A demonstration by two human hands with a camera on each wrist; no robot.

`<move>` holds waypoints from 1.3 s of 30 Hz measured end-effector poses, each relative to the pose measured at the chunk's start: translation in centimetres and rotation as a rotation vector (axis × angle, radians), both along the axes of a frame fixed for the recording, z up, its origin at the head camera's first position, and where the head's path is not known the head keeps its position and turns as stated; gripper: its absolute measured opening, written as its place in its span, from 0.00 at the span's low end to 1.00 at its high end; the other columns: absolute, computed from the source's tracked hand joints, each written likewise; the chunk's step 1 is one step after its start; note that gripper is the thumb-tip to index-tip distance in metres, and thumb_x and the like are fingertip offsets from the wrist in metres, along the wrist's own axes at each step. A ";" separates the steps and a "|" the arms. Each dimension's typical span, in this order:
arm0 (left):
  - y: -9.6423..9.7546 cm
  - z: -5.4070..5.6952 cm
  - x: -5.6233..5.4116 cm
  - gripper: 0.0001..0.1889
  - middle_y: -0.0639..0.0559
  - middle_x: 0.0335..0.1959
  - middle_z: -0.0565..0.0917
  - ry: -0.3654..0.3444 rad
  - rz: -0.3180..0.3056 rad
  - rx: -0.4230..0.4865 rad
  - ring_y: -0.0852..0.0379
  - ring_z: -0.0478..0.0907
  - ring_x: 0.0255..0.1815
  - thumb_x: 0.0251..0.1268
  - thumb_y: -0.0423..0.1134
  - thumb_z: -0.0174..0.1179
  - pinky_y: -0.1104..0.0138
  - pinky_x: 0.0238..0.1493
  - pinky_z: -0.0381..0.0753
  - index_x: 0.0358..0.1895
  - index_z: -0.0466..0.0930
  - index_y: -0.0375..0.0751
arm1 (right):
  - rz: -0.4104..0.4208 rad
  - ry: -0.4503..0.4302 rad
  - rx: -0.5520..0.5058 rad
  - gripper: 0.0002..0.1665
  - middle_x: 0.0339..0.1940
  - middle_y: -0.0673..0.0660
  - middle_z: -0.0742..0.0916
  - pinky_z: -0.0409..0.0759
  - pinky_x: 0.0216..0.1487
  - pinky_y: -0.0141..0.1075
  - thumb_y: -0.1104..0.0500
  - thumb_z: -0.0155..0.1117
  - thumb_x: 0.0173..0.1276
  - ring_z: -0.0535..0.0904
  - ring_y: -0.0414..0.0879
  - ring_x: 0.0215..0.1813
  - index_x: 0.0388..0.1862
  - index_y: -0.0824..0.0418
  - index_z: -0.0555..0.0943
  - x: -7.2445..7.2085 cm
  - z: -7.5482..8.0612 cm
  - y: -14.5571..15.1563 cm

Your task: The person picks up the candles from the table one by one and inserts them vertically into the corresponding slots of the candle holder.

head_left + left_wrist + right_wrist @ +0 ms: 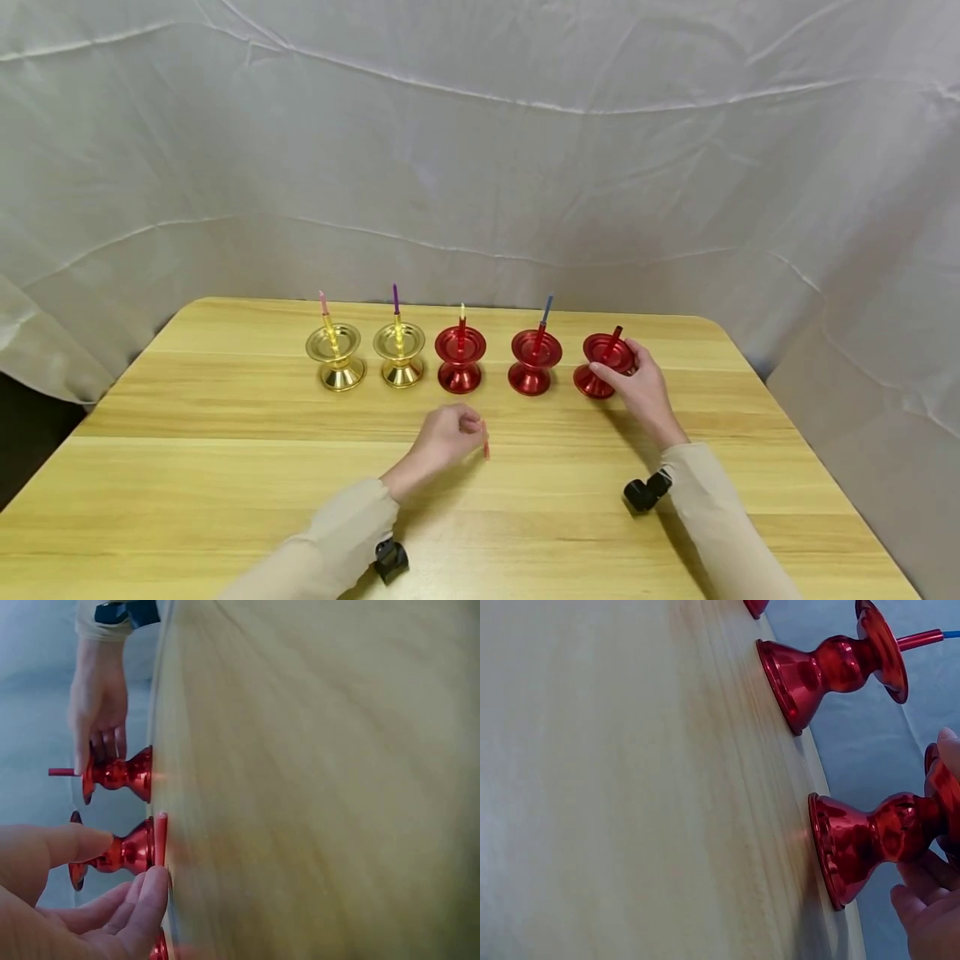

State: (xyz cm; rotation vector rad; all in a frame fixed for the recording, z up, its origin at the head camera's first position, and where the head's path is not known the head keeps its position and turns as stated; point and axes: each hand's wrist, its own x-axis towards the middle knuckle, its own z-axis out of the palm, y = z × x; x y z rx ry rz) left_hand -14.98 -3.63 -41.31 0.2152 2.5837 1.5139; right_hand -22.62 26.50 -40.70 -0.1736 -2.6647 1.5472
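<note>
My left hand (444, 437) pinches a thin pinkish-red candle (485, 440) above the middle of the table. In the left wrist view that candle (161, 838) stands up past the fingertips (156, 881). At the right end of a row, my right hand (641, 390) grips a red metal candle holder (594, 383) around its dish, thumb in front and fingers behind. Its narrow tube (614, 337) holds no candle. The right wrist view shows this holder's flared base (844, 844) on the table, with the fingers (909, 904) beside its upper part.
Left of it stand two red holders, one with a blue candle (548, 308), one with a pale yellow candle (462, 311). Further left, two gold holders carry a purple candle (396, 298) and a pink candle (323, 302). A pale cloth (480, 183) hangs behind the wooden table (225, 492).
</note>
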 end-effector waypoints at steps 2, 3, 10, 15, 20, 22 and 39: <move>0.2 0.0 -0.1 0.06 0.51 0.26 0.81 0.005 -0.010 -0.050 0.56 0.77 0.30 0.53 0.29 0.63 0.65 0.36 0.79 0.35 0.81 0.32 | 0.002 -0.004 -0.006 0.57 0.71 0.71 0.64 0.64 0.68 0.50 0.46 0.70 0.63 0.62 0.62 0.70 0.76 0.69 0.48 0.0 0.1 0.1; 0.3 -0.1 -0.1 0.04 0.52 0.24 0.79 0.004 -0.014 -0.067 0.58 0.75 0.27 0.52 0.29 0.63 0.66 0.34 0.78 0.32 0.80 0.33 | 0.003 -0.006 -0.008 0.57 0.71 0.71 0.65 0.64 0.68 0.50 0.46 0.70 0.63 0.62 0.62 0.70 0.76 0.69 0.48 0.0 0.1 0.1; 1.1 -0.1 -0.5 0.15 0.59 0.07 0.70 0.014 -0.013 -0.116 0.64 0.59 0.11 0.56 0.33 0.66 0.68 0.24 0.67 0.13 0.76 0.40 | 0.013 -0.004 -0.009 0.56 0.70 0.72 0.65 0.65 0.68 0.50 0.47 0.70 0.63 0.63 0.62 0.69 0.76 0.70 0.49 0.0 0.2 0.0; 1.5 -0.3 -1.0 0.15 0.59 0.04 0.71 0.085 -0.030 -0.174 0.64 0.62 0.09 0.53 0.32 0.68 0.68 0.28 0.69 0.10 0.80 0.39 | 0.008 -0.004 -0.013 0.56 0.71 0.72 0.64 0.64 0.68 0.50 0.47 0.69 0.64 0.62 0.63 0.70 0.76 0.70 0.47 0.1 0.2 0.0; 1.4 -0.6 -1.5 0.18 0.60 0.02 0.67 0.088 -0.036 -0.190 0.66 0.58 0.06 0.48 0.25 0.62 0.72 0.22 0.63 0.05 0.74 0.42 | 0.005 -0.002 -0.013 0.56 0.71 0.72 0.64 0.64 0.68 0.50 0.47 0.69 0.64 0.62 0.63 0.70 0.76 0.69 0.48 0.1 0.2 -0.1; 1.3 -0.7 -1.5 0.20 0.60 0.01 0.66 0.095 -0.039 -0.174 0.67 0.57 0.05 0.51 0.25 0.61 0.74 0.18 0.59 0.05 0.70 0.42 | 0.006 0.001 -0.013 0.56 0.71 0.72 0.64 0.64 0.68 0.50 0.47 0.69 0.63 0.62 0.63 0.70 0.76 0.69 0.49 0.1 0.1 -0.1; 2.4 3.2 -2.3 0.08 0.46 0.31 0.81 -0.132 -0.126 0.396 0.58 0.77 0.31 0.65 0.27 0.57 0.56 0.45 0.81 0.45 0.79 0.28 | 0.003 0.005 -0.017 0.56 0.71 0.71 0.64 0.64 0.68 0.51 0.47 0.69 0.63 0.62 0.63 0.70 0.76 0.69 0.48 0.1 -0.1 -0.2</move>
